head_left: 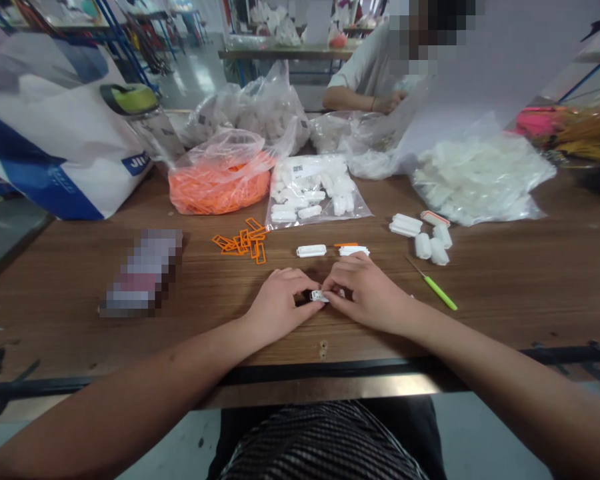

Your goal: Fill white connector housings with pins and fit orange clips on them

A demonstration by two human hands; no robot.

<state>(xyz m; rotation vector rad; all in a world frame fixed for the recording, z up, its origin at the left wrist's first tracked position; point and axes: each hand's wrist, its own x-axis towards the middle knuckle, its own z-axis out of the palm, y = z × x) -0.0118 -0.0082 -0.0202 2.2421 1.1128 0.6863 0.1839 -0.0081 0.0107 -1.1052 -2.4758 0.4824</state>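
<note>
Between my two hands, low over the wooden table, is a small white plastic housing. My left hand pinches its left end between thumb and fingers. On its right side my right hand grips it with closed fingers, which hide much of the piece. Just beyond the hands lie a white plastic part and a second white part, with an orange frame right behind the second one. Several loose orange frames form a small pile to the left.
A green-handled pick lies right, near several white pieces. Behind stand a bag of orange frames, a bag of white parts and a bag of translucent pieces. A blurred object lies left. Another person sits opposite.
</note>
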